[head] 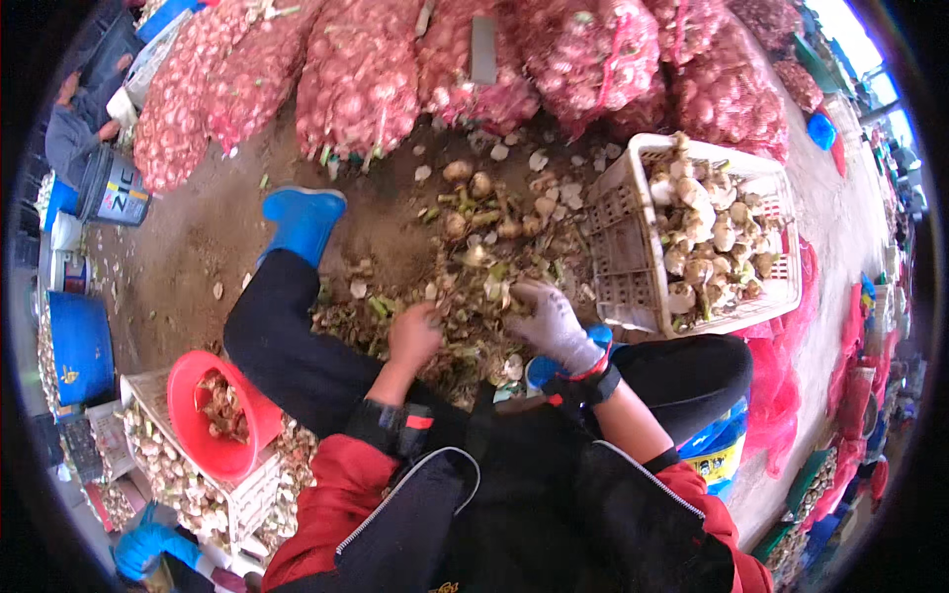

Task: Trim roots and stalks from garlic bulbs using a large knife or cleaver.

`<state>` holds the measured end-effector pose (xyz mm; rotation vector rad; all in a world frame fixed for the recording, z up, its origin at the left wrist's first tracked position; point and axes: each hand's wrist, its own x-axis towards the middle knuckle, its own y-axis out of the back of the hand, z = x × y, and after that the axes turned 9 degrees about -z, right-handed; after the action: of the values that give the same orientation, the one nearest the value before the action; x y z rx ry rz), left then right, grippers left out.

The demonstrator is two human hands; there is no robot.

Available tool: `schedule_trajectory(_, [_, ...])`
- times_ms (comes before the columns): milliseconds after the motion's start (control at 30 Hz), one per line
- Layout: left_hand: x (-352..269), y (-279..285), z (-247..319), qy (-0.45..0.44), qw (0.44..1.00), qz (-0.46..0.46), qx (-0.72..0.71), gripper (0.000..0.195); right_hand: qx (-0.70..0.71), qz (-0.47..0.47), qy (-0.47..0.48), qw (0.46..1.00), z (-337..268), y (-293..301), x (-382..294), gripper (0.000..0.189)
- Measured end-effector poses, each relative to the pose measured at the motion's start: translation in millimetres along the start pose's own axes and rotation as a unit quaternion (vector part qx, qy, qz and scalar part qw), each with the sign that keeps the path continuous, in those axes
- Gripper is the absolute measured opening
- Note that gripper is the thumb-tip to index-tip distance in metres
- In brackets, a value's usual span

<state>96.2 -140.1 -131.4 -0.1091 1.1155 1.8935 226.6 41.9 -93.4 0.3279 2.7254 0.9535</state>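
Note:
My left hand (415, 337), bare, has its fingers curled above the trimmings; whether anything is inside them is hidden. To its right is my right hand (552, 322) in a pale work glove, fingers bent downward and blurred, so its grip is unclear. Under and between both hands spreads a heap of garlic skins and cut stalks (467, 341). Whole garlic bulbs with stems (482, 204) lie on the ground just beyond. Right of my gloved hand, a white plastic crate (619, 237) tilts towards me, holding peeled-looking garlic bulbs (700, 230).
Red mesh sacks of garlic (359, 81) line the far side, with a flat grey bar (483, 52) on one. At left, a red bucket (182, 415) rests on a garlic-filled crate (252, 504). Co-workers (74, 141) sit at far left and lower left. My blue boot (300, 222) stands ahead.

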Motion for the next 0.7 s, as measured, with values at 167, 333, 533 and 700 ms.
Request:
schedule_trajectory(167, [-4.1, -3.2, 41.5, -0.007, 0.706, -0.171, -0.687, 0.039, 0.359, -0.079, 0.07, 0.927, -13.5, -3.2, -12.0, 0.067])
schedule_trajectory(333, [-8.6, -0.5, 42.2, -0.148, 0.936, -0.039, -0.317, 0.04, 0.688, -0.18, -0.107, 0.695, 0.0, 3.4, -17.7, 0.074])
schedule_trajectory(533, [-22.4, -5.5, 43.9, -0.126, 0.905, -0.033, -0.406, 0.036, 0.273, -0.154, 0.0, 0.95, 16.7, -18.0, -24.3, 0.082])
schedule_trajectory(700, [-30.7, 5.9, 58.9, -0.159, 0.879, 0.0, -0.449, 0.027, 0.418, -0.14, -0.007, 0.898, 11.3, -11.8, -18.7, 0.076])
